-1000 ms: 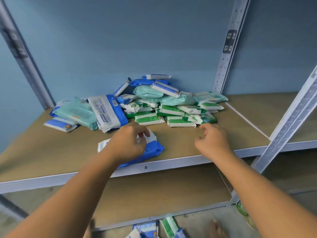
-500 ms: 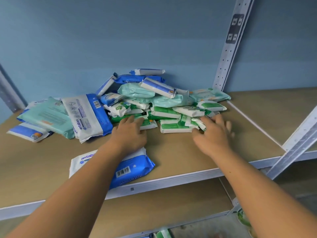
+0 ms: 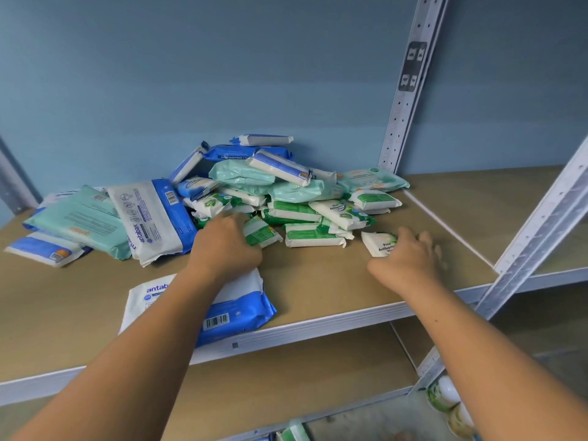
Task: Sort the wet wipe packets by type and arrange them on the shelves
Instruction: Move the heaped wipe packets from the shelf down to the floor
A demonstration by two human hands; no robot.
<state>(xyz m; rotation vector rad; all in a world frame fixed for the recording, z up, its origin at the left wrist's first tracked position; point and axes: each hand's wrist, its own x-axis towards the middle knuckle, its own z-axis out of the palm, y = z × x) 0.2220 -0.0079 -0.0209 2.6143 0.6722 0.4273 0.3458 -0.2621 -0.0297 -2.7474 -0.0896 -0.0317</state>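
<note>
Left hand (image 3: 224, 246) fingers buried in green packets (image 3: 305, 222), grip unclear

Blue wall (image 3: 159, 74) behind grey metal uprights (image 3: 404, 100) and brown shelf boards (image 3: 334, 281)

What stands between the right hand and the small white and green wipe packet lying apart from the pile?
Nothing visible does. The right hand already rests on the small white and green wipe packet, which lies alone on the brown board shelf, just right of the mixed pile of packets; no other packet covers it.
</note>
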